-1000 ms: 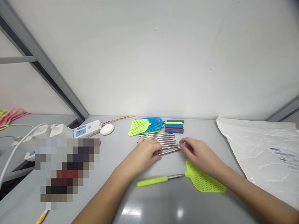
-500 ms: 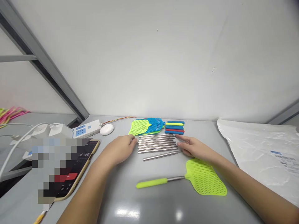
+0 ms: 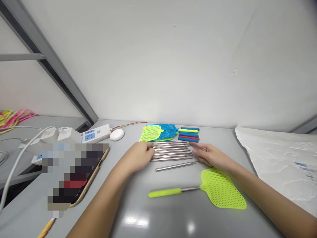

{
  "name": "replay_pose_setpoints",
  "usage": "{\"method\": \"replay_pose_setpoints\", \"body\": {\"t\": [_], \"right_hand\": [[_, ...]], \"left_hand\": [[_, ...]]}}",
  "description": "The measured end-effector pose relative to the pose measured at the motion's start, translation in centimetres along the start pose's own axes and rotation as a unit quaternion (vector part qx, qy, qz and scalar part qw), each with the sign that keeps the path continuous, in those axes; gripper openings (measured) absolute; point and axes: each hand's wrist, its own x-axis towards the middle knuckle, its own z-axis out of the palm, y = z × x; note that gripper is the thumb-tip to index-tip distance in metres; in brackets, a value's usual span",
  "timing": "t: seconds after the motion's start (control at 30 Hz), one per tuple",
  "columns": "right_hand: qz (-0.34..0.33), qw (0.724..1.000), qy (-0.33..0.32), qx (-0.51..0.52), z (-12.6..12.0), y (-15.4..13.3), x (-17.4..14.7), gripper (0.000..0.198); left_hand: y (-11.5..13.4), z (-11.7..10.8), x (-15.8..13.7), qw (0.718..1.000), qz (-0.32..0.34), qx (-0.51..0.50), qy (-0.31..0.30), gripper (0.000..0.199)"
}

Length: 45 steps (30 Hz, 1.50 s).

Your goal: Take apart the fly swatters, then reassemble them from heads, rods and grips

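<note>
A row of metal rods (image 3: 170,151) lies side by side on the grey table. At its left ends is my left hand (image 3: 141,155), fingers bent and thumb a little apart, touching the rod ends. My right hand (image 3: 209,154) rests at the right ends, index finger stretched along the far side and thumb apart below it. One separate metal rod (image 3: 177,166) lies slantwise in front of the row, its thin tip near my right hand. Closer to me, a yellow-green fly swatter (image 3: 223,188) has its grip (image 3: 164,192) pointing left.
Behind the rods lie blue and yellow-green swatter heads (image 3: 151,133) beside several coloured grips (image 3: 188,136). A white plastic bag (image 3: 274,158) covers the right side. To the left are a power strip (image 3: 96,134), a white round object (image 3: 117,134) and a partly blurred phone (image 3: 84,190).
My left hand has moved in against the left ends of the rods, which look more even there. The right hand stays at the other ends. The view has shifted slightly.
</note>
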Motion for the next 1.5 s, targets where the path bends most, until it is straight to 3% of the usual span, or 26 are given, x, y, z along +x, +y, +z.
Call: {"method": "replay_pose_setpoints", "body": {"t": [0.2,0.37,0.53,0.63,0.7,0.8,0.9,1.5], "right_hand": [[0.015,1.000,0.008,-0.021,0.4,-0.9,-0.2,0.078],[-0.001,1.000,-0.006,-0.020,0.1,-0.6,-0.1,0.072],[-0.034,0.991,0.018,-0.127,-0.2,-0.1,-0.7,0.073],[-0.037,0.984,-0.009,-0.172,-0.6,0.1,-1.5,0.075],[-0.022,0.978,-0.023,-0.205,-0.9,0.1,-1.9,0.065],[-0.019,0.967,-0.004,-0.256,-0.9,0.3,-2.0,0.031],[-0.037,0.957,0.029,-0.285,-0.3,0.6,-1.6,0.017],[-0.077,0.934,0.130,-0.324,2.0,0.7,-0.8,0.022]], "left_hand": [[-0.2,-0.2,0.1,1.000,0.003,-0.026,-0.010,0.023],[0.2,-0.4,-0.2,1.000,-0.001,-0.015,-0.006,0.025],[0.4,-1.0,-0.8,0.998,-0.039,0.052,0.014,0.036],[0.4,-1.4,-1.2,0.996,-0.056,0.075,0.012,0.044],[0.4,-1.5,-1.4,0.995,-0.065,0.076,-0.013,0.049],[0.4,-1.4,-1.7,0.994,-0.060,0.059,-0.072,0.054],[0.4,-1.1,-1.7,0.991,-0.048,0.042,-0.114,0.052],[-0.1,-0.6,-1.1,0.994,-0.053,0.020,-0.094,0.031]]}}
